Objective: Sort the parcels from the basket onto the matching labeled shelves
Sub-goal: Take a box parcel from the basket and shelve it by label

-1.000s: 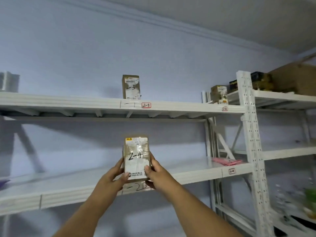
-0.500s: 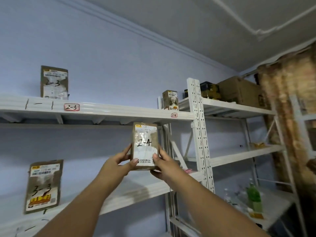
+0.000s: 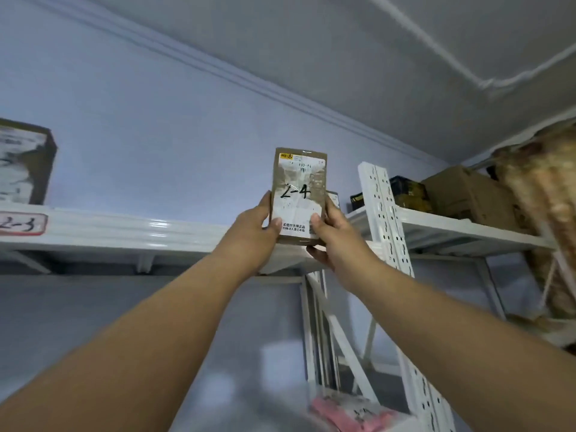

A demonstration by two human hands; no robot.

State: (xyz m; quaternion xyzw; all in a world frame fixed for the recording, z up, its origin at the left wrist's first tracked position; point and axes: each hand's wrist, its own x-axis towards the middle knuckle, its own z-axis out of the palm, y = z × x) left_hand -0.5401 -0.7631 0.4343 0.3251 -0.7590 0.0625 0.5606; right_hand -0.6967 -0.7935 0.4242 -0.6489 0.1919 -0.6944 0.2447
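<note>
A small brown parcel [image 3: 298,194] with a white label and "2-4" handwritten on it stands upright at the front edge of the top white shelf [image 3: 131,232]. My left hand [image 3: 254,230] grips its lower left side and my right hand [image 3: 335,236] grips its lower right side and bottom. Another small parcel [image 3: 334,198] peeks out just behind it on the right. Far left on the same shelf stands a brown parcel [image 3: 23,162] above a red-edged tag reading "2-3" [image 3: 21,224]. The basket is out of view.
A perforated white upright [image 3: 385,219] stands right of my hands. Beyond it, the neighbouring top shelf [image 3: 461,233] carries a dark box [image 3: 408,193] and a cardboard box [image 3: 467,194]. A pink packet [image 3: 352,413] lies on the lower shelf. A brown wrapped bundle [image 3: 551,194] fills the far right.
Both hands have lifted the 2-4 parcel from the lower shelf level up and to the right, to the top shelf edge. My view has tilted up and right.
</note>
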